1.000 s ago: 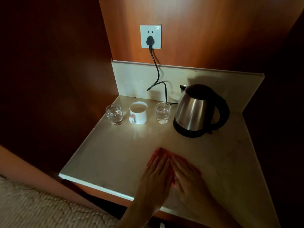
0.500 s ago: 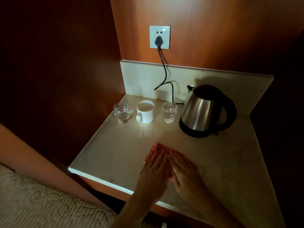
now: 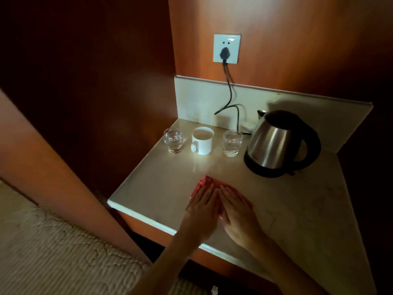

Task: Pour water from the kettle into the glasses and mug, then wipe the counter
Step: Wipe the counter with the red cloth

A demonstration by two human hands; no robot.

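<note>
Head view: both hands are lying flat on a red cloth (image 3: 204, 182) near the front edge of the surface (image 3: 297, 209). Left hand (image 3: 203, 206) and right hand (image 3: 235, 207) are sitting side by side, fingers straight and nearly touching, palms pressing down, nothing gripped or pinched. Only the far corner and right rim of the cloth are showing from under them.

Handling: the cloth is looking thin, soft and limp, so it is likely bunching if pinched; flat palm pressure with a sliding push is the better hold. The surface is glossy stone, so the cloth is probably gliding easily.

Along the back edge, a row: left glass (image 3: 173, 140), white mug (image 3: 202, 140), right glass (image 3: 232, 143), all appearing filled. They look fragile and easy to tip, so wipes should be keeping clear of them. The steel kettle (image 3: 276, 143) is sitting on its base toward the back right, with its cord running up to the wall socket (image 3: 226, 48). Pouring seems done; wiping is under way.

Versus earlier frames: hands and cloth are staying in almost the same spot on the surface, perhaps edging slightly forward. The camera is shifting, so everything is appearing further right. Glasses, mug and kettle are not moving.
</note>
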